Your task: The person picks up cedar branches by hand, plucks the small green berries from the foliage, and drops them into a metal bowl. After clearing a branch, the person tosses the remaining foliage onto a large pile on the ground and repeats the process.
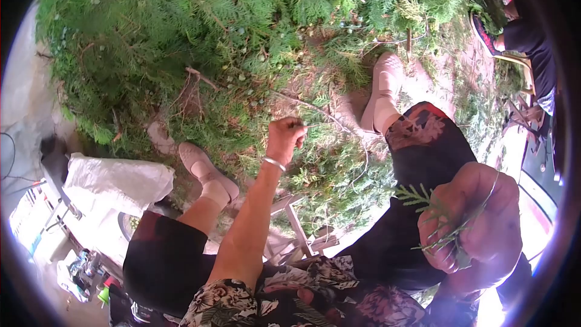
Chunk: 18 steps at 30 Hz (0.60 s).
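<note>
My left hand (285,139), with a pale bracelet at its wrist, is closed in a pinch above the cut greenery. A thin stem end (310,126) sticks out to the right from its fingertips. Close to the camera at the right, my right hand (475,221) is curled around a small green sprig (417,196), whose leafy tips poke out on the left side of the fingers. A large heap of green branches (242,30) lies in front of my feet.
A white sack (118,178) lies at the left beside my shoe (206,172). My other shoe (383,88) stands on the littered ground. Another person's leg (529,39) shows at the upper right. A wooden frame (296,224) is below me.
</note>
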Tool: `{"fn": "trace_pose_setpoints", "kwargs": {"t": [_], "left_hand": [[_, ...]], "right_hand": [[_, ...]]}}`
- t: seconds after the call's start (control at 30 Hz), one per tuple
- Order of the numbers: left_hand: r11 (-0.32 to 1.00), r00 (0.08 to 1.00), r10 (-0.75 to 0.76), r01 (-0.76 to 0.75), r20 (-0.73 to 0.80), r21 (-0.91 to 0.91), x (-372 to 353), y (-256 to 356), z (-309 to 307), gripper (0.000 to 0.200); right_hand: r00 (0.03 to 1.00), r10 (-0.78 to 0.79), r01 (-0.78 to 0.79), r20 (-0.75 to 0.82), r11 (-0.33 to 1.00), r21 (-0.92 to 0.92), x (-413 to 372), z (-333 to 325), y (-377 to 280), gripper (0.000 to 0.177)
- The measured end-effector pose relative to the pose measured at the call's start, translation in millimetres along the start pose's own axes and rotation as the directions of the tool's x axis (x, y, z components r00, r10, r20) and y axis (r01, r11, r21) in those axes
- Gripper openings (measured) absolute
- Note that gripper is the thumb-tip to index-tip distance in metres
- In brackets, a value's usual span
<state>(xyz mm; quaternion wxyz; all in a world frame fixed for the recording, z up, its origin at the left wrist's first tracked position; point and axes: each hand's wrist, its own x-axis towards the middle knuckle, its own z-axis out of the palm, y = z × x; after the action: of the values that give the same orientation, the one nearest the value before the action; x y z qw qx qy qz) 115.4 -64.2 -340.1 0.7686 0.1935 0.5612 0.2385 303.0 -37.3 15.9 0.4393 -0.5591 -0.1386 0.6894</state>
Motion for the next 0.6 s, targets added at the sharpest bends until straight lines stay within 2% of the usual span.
{"fn": "trace_pose_setpoints", "kwargs": {"t": [0.1,0.17,0.23,0.27,0.3,0.33,0.37,0.4,0.43,0.5,0.53,0.57,0.6], "left_hand": [[0.995,0.997,-0.015,0.006,-0.081,-0.100,-14.8,-9.6,-21.3,0.005],[0.997,0.992,0.030,-0.038,-0.122,-0.065,-12.4,-8.2,-36.3,0.005],[0.969,0.952,0.203,-0.162,-0.230,0.187,-4.2,1.4,-43.7,0.003],[0.926,0.902,0.311,-0.216,-0.300,0.310,2.4,6.2,-44.2,0.001],[0.927,0.903,0.309,-0.216,-0.299,0.307,6.7,4.9,-51.7,0.001],[0.769,0.861,0.452,-0.244,-0.233,0.591,12.8,-1.3,-66.4,0.002],[0.527,0.815,0.566,-0.244,-0.122,0.814,19.0,-8.8,-80.2,0.004],[0.657,0.835,0.504,-0.204,-0.221,0.726,21.9,-25.4,-93.4,0.009],[0.655,0.835,0.505,-0.205,-0.219,0.727,16.7,-31.2,-98.6,0.009],[0.877,0.903,0.285,-0.111,-0.320,0.467,1.3,-43.6,-109.0,0.008],[0.889,0.927,0.216,-0.058,-0.305,0.455,-3.9,-45.8,-116.1,0.012],[0.890,0.928,0.214,-0.056,-0.306,0.453,-9.8,-50.0,-119.4,0.012],[0.944,0.932,0.105,0.016,-0.347,0.329,-24.9,-31.2,-109.8,0.012]], "right_hand": [[1.000,-0.017,0.017,0.022,1.000,-0.002,0.8,0.7,3.2,0.030],[0.999,-0.028,0.028,0.033,1.000,-0.004,1.0,2.2,4.8,0.031],[1.000,-0.002,0.002,0.020,1.000,-0.012,0.5,4.5,4.8,0.032],[1.000,-0.002,0.003,0.020,1.000,-0.013,0.7,5.2,5.1,0.032],[1.000,0.000,0.000,0.003,0.999,-0.034,0.8,6.0,5.4,0.033],[1.000,0.002,-0.003,-0.014,0.998,-0.055,0.7,6.8,5.1,0.033],[1.000,0.003,-0.003,-0.014,0.998,-0.057,0.7,7.6,4.6,0.033],[1.000,0.002,-0.003,-0.009,0.998,-0.062,0.8,8.1,4.1,0.034],[1.000,0.002,-0.002,-0.004,0.998,-0.065,1.2,8.2,3.8,0.034],[1.000,-0.005,0.005,0.000,0.999,-0.054,1.3,7.9,5.2,0.035],[1.000,-0.012,0.012,0.006,0.999,-0.048,1.2,7.8,5.9,0.035],[1.000,-0.009,0.010,0.006,0.999,-0.049,0.9,7.5,6.1,0.035],[1.000,-0.012,0.012,0.002,0.998,-0.063,0.4,6.9,6.1,0.035]]}}
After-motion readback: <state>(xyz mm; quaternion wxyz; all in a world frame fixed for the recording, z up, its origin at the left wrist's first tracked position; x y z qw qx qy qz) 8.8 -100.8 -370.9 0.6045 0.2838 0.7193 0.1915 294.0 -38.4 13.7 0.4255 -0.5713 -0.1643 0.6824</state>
